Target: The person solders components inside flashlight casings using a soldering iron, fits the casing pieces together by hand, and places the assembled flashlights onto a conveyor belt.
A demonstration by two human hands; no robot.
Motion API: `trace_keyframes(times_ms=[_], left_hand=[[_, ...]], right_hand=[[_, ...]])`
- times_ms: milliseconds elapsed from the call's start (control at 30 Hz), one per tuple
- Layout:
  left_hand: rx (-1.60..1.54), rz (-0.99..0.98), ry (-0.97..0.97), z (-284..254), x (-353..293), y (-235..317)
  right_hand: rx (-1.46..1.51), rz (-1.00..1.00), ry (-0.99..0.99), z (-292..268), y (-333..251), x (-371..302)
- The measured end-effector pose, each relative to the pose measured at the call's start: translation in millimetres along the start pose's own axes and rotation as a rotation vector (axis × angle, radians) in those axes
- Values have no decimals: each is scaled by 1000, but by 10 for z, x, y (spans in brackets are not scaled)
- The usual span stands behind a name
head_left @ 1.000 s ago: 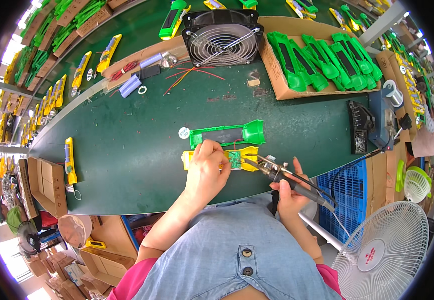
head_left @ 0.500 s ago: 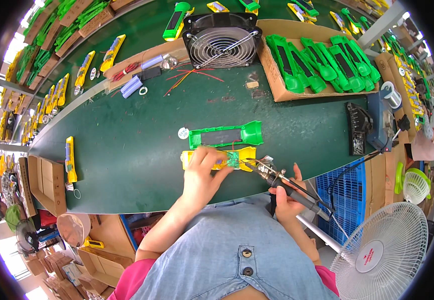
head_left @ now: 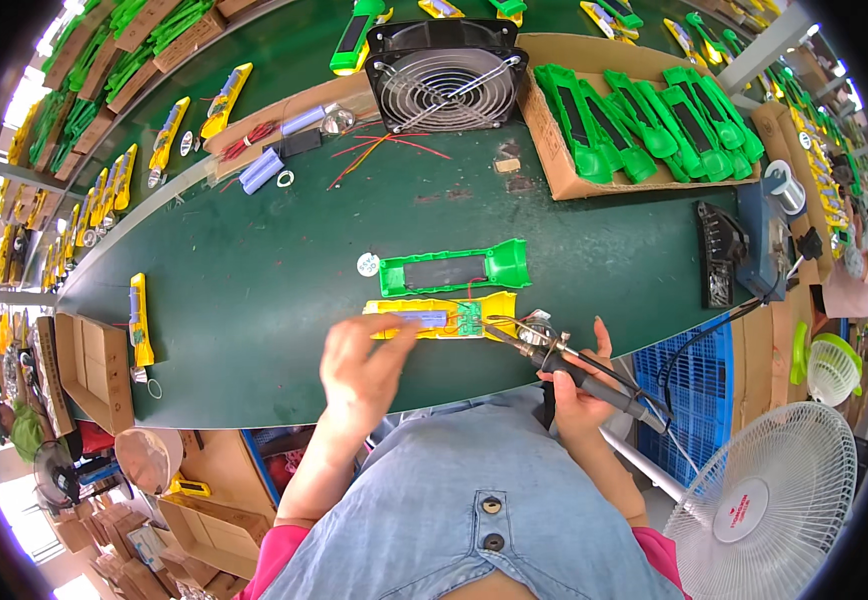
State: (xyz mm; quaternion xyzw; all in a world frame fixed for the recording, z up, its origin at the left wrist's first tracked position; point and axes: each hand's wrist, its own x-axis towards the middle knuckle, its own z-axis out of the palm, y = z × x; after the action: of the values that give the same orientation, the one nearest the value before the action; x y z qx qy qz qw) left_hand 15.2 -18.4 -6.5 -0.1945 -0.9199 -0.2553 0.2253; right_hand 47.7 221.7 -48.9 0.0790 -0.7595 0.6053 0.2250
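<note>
My right hand (head_left: 579, 392) holds a soldering iron (head_left: 594, 385) with a dark handle, its tip pointing left at a small green circuit board (head_left: 469, 319). The board sits in a yellow flashlight casing half (head_left: 381, 306) beside a blue cylindrical battery (head_left: 428, 318). My left hand (head_left: 359, 365) is at the casing's left part, thumb and forefinger drawn close together; whatever lies between them is hidden. Just beyond lies a green casing half (head_left: 506, 265) with a dark panel, a thin red wire running between the halves. A round reflector (head_left: 534, 330) is at the casing's right end.
A metal-grilled fan (head_left: 444, 85) stands at the back, beside a cardboard box (head_left: 579, 188) of green casings. Loose wires (head_left: 384, 148) and a battery (head_left: 261, 172) lie left of it. A solder spool (head_left: 783, 190) sits right; a white fan (head_left: 754, 500) stands below.
My left hand has moved left and slightly toward me, off the circuit board, uncovering the blue battery. The soldering iron stays almost in place at the board.
</note>
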Motion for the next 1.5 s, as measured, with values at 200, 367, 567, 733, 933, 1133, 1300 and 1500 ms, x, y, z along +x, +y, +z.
trace_keyframes(times_ms=[200,367,567,733,933,1133,1300,1500], left_hand=[[-161,79,-119,352,44,115],[-71,128,-214,348,77,109],[-62,152,-253,325,110,117],[-62,158,-256,311,112,112],[-75,156,-270,301,119,109],[-79,146,-260,310,115,110],[-71,148,-270,312,104,110],[-50,144,-284,304,93,126]], right_hand=[[42,118,69,-11,12,-52],[134,246,142,5,-1,-99],[252,339,240,76,-15,-115],[145,230,104,-5,90,-141],[128,263,70,28,65,-121],[130,189,59,64,55,-72],[151,245,63,57,24,-103],[354,371,239,20,-44,-29]])
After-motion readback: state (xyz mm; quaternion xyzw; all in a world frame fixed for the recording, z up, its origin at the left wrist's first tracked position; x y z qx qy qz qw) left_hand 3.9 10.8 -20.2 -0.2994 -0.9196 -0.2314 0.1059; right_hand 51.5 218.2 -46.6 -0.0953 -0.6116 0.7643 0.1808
